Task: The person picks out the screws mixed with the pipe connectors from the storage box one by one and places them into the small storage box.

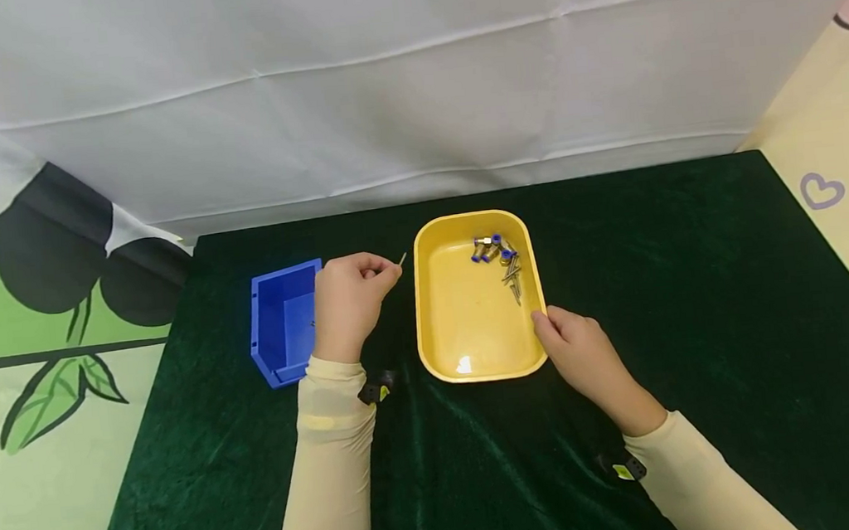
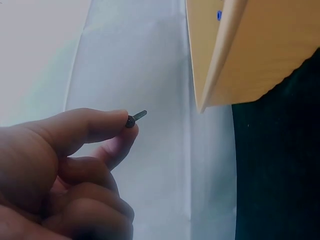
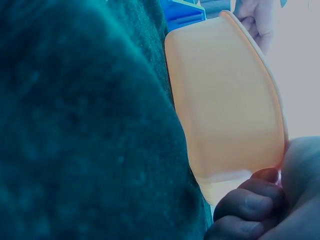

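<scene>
Between thumb and forefinger, my left hand (image 1: 351, 304) pinches a small screw (image 2: 140, 116), its shank pointing away from the fingertips. That hand is held in the gap between a blue bin (image 1: 256, 332) and a yellow tray (image 1: 467, 328), overlapping the bin's right side in the head view. My right hand (image 1: 584, 352) grips the tray's rim at the lower right corner, thumb on top and fingers curled below the edge. Inside the tray, several brass fittings with blue ends (image 1: 493, 247) lie at the upper right, with several loose screws (image 1: 514, 279) just below them.
Dark green cloth (image 1: 665, 279) covers the table. A white curtain (image 1: 413, 116) hangs behind its far edge. Printed panels stand at the left and right. Part of the blue bin's inside is hidden by the left hand, with a tiny item partly visible there.
</scene>
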Tool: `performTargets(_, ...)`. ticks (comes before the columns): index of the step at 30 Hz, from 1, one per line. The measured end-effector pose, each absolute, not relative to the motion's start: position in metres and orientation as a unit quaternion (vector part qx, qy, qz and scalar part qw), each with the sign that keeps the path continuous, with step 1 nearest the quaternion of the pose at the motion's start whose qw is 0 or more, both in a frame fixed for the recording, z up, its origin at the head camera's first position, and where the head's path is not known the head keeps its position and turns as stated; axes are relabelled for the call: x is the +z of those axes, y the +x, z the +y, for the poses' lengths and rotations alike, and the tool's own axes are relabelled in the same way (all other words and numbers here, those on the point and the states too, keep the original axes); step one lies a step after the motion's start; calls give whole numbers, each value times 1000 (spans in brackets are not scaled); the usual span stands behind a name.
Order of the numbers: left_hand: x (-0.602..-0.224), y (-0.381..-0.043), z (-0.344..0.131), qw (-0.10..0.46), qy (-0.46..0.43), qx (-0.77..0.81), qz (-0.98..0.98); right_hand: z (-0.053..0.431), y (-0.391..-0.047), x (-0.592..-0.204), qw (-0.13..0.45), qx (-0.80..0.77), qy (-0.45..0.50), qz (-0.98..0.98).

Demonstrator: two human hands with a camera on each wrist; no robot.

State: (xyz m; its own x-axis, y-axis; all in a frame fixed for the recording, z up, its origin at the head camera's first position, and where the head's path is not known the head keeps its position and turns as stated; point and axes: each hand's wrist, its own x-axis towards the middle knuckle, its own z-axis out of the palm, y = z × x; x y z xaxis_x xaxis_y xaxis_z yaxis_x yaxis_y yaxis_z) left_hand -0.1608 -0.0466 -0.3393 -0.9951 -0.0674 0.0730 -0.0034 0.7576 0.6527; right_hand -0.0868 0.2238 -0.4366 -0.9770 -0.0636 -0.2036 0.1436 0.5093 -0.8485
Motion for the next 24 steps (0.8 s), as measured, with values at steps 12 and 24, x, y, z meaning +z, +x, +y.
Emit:
performTargets(12, -335, -156, -68, 52, 51, -344, -936, 224, -88, -437, 108, -502, 20, 858)
performTargets(24, -337, -151, -93, 50, 69, -345, -935, 226, -91, -442, 104, -493, 11, 864)
